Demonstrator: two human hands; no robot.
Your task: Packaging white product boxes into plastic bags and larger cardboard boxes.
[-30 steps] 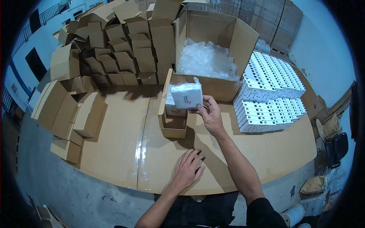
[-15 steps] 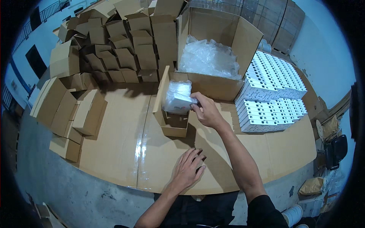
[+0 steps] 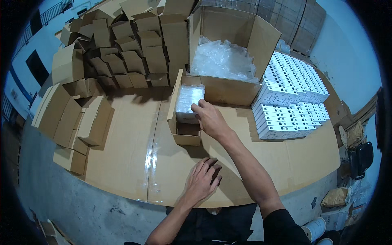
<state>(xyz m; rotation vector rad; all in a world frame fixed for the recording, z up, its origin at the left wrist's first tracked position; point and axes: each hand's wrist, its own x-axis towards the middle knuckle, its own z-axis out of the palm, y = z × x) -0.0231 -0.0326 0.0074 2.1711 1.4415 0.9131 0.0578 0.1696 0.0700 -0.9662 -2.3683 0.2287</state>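
Observation:
A small open cardboard carton point(image 3: 188, 140) stands in the middle of the table with its lid flap raised on the left. Inside it sit white packages wrapped in clear plastic point(image 3: 189, 100), filling the far part; the near end shows bare cardboard. My right hand point(image 3: 211, 118) reaches over the carton's right wall, its bent thumb and fingers closed on the nearest wrapped package. The fingertips are partly hidden. Nearer to me, my left hand point(image 3: 202, 179) rests on the cardboard-covered tabletop point(image 3: 122, 163), fingers apart and holding nothing.
Behind the carton stands a large cardboard box point(image 3: 230, 90) holding clear plastic wrapping point(image 3: 224, 61). Stacked flat white boxes point(image 3: 286, 110) stand to the right. Many empty cartons point(image 3: 134, 57) are piled at the far left, with more cartons point(image 3: 92, 120) along the left edge.
My right hand has moved slightly left and lower into the carton, and the tilted wrapped package now sits straighter among the others. My left hand stays nearly in place.

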